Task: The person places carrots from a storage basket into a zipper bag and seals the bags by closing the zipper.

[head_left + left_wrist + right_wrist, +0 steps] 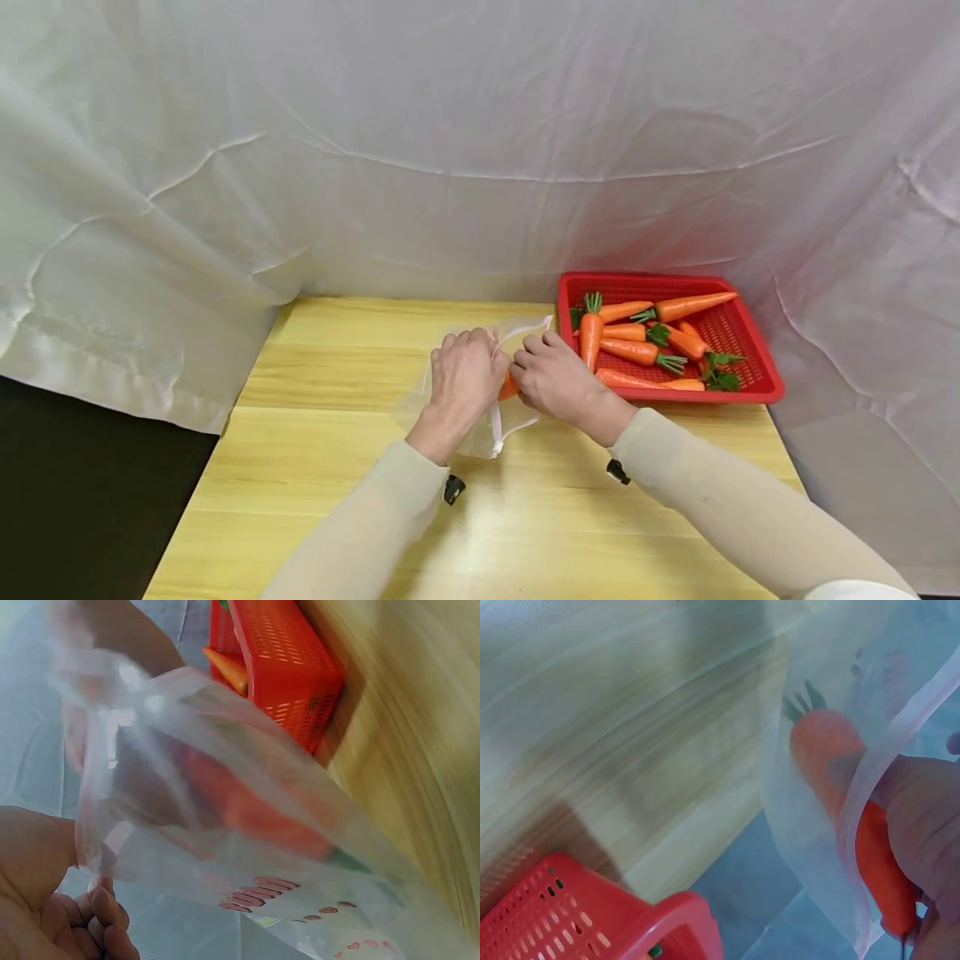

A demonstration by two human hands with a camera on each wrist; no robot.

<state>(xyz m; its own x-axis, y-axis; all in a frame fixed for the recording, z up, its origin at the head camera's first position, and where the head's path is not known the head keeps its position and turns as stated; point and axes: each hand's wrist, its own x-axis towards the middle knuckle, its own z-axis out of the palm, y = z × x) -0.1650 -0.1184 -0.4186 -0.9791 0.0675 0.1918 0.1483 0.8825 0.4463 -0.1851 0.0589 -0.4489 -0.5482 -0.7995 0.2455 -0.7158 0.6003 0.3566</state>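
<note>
Hiding most of a smooth, tapered carrot from the head view, left of the perforated red basket; gripping it in the right hand, with its leafy end blurred inside a filmy, translucent plastic bag; pinching the bag's rim with the left hand.

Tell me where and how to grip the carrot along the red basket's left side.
Probably grip the carrot round its thick end, just below the green stalks, from above: its upper side is uncovered there, while the red basket walls it in on the left.
</note>
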